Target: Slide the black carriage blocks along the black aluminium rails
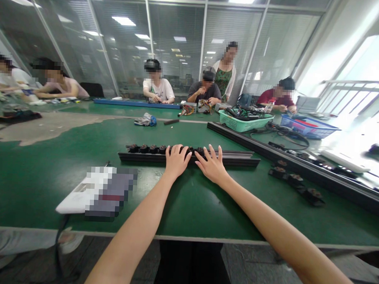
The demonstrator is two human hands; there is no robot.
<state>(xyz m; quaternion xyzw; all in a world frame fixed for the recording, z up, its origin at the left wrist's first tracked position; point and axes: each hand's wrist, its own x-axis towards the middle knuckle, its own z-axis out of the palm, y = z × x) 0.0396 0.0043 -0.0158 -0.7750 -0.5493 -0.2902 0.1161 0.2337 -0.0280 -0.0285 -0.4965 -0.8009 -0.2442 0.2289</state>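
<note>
1. Two open hands, gripping nothing: your left hand (177,161), fingers lightly curled, rests on the black connector blocks (144,149).
2. Fingers spread, your right hand (211,165) touches the black rail (229,161).
3. Blocks sit along the rail, which lies crosswise on the green workbench (33,194).

No text, label, brand, number or sign can be read in this view. The white and grey object (96,192) at near left on the green work table (33,194) is pixelated, so any marking on it is illegible. No legible marking is seen on the black rail (188,160) at the middle of the table.
</note>
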